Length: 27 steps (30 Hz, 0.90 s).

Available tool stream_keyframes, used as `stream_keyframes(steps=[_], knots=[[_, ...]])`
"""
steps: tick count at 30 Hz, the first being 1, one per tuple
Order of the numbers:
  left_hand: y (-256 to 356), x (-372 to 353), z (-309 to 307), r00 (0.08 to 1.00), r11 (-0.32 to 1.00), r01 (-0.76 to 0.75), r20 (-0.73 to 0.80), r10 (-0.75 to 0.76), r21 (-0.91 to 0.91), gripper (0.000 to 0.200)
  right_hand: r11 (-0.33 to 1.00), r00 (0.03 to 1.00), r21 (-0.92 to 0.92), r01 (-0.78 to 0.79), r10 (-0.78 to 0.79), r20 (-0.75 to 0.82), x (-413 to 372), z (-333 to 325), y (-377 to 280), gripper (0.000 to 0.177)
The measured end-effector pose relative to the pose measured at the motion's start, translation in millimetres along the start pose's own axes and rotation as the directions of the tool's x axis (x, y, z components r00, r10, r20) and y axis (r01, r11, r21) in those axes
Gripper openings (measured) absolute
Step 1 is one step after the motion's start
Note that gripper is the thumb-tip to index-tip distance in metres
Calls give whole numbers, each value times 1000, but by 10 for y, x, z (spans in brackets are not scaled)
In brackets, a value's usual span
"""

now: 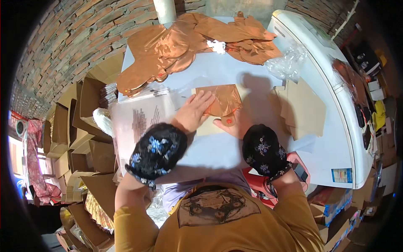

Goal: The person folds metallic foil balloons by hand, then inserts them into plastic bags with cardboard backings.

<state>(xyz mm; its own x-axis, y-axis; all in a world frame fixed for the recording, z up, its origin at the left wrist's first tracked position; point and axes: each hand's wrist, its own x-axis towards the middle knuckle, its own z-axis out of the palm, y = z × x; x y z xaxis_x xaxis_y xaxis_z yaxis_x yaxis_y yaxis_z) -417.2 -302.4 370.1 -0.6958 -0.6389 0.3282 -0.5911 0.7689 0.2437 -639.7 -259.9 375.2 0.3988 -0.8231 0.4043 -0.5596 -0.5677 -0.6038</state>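
**Both hands on a folded copper foil piece at the table's middle**

In the head view, the left hand (194, 111) lies open and flat, fingers spread, pressing the left edge of the folded foil piece (221, 100). The right hand (233, 126) sits at the piece's near edge beside its small round tab (228, 122). A dark flowered sleeve covers much of that hand, so it cannot be told whether it pinches or only rests there.

The foil piece lies on a beige card (206, 127) on the white table (218, 151). Its long axis runs from the far side towards the person, slightly tilted, with the tab pointing at the person.

A heap of copper foil (184, 42) fills the far end. Printed clear sleeves (138, 119) lie to the left, a stack of cards (304, 111) to the right, and crumpled clear plastic (289, 63) beyond them.
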Motion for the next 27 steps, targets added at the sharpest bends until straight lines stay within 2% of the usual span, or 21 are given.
stream_keyframes(steps=[2, 6, 12, 16, 18, 19, 21, 24, 27], knots=[[104, -106, 36, 996, 996, 84, -11, -84, -13, 59, 999, 998, -46, -12, 15, 66, 9, -46, -49, 45], [172, -146, 69, 995, 995, 91, -37, -93, -40, 58, 998, 996, -49, 27, -23, 85, 46, -40, -19, 43], [143, -80, -39, 992, 984, 130, 18, -129, -123, 62, 997, 988, 16, -78, 75, 133, 64, -104, -79, 47], [108, 18, -94, 984, 956, 174, 12, -176, -236, 68, 983, 996, -184, -14, 30, 86, 37, -48, 19, 49], [101, 54, -134, 989, 992, 118, -83, -121, -49, 70, 974, 995, -225, -11, 33, 93, 11, -8, 75, 50], [86, 71, -155, 988, 994, 96, -127, -89, 49, 71, 983, 993, -180, -25, 45, 110, 10, -3, 83, 49], [-41, 133, -120, 975, 985, 75, -196, -105, -156, 75, 995, 987, -90, -52, 65, 145, 22, 4, 88, 49], [-190, 229, -98, 928, 937, 24, -342, -150, -348, 79, 973, 996, -209, 93, -87, 36, 12, 25, 104, 48], [-310, 294, -110, 909, 697, 288, -41, -414, -656, 71, 949, 983, -266, 167, -141, 113, 46, -9, 107, 50]])
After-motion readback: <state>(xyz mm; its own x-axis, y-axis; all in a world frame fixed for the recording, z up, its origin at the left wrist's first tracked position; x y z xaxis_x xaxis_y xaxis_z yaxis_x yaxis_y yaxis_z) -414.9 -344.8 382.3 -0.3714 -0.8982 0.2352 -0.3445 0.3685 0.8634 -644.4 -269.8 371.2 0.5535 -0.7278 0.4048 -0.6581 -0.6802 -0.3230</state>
